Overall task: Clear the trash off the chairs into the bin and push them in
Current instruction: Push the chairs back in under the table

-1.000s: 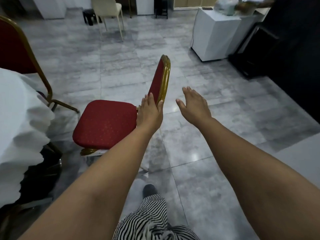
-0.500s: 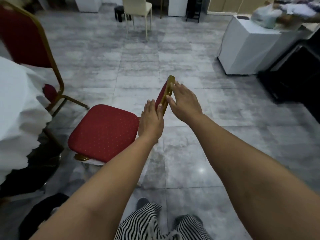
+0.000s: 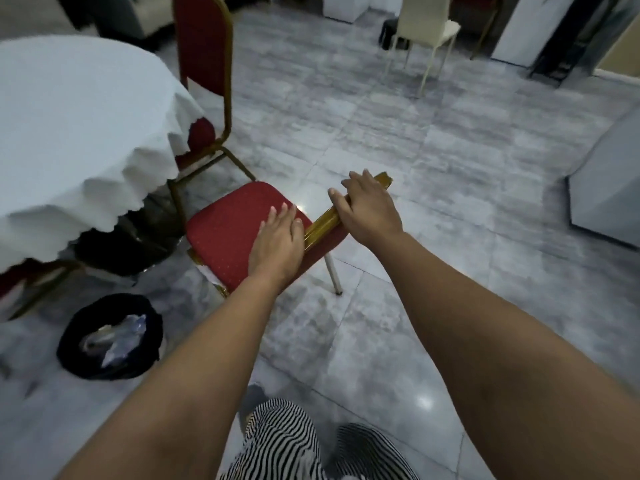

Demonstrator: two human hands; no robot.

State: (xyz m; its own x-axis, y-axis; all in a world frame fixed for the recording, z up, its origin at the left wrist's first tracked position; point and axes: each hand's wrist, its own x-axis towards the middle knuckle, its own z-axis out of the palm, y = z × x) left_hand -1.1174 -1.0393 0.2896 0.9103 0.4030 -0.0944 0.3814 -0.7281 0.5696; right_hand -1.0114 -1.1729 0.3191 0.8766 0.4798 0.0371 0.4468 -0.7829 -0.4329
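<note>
A red chair with a gold frame (image 3: pixel 221 233) stands in front of me, its seat bare and facing the white-clothed round table (image 3: pixel 69 140). My right hand (image 3: pixel 367 209) is shut on the top rail of its backrest. My left hand (image 3: pixel 277 240) lies flat against the inner side of the backrest, fingers together, gripping nothing. A black bin (image 3: pixel 110 337) with crumpled plastic trash inside sits on the floor at my lower left. A second red chair (image 3: pixel 204 64) is tucked against the table's far side.
The cloth hangs over the table edge just left of the chair seat. A cream chair (image 3: pixel 426 32) stands at the back, a white cabinet (image 3: pixel 609 195) at the right. Grey tiled floor lies to the right of the chair. My striped trousers show below.
My right hand came onto the backrest and closed over its top rail. My view swung left and closer, bringing the table, the second chair and the bin into sight.
</note>
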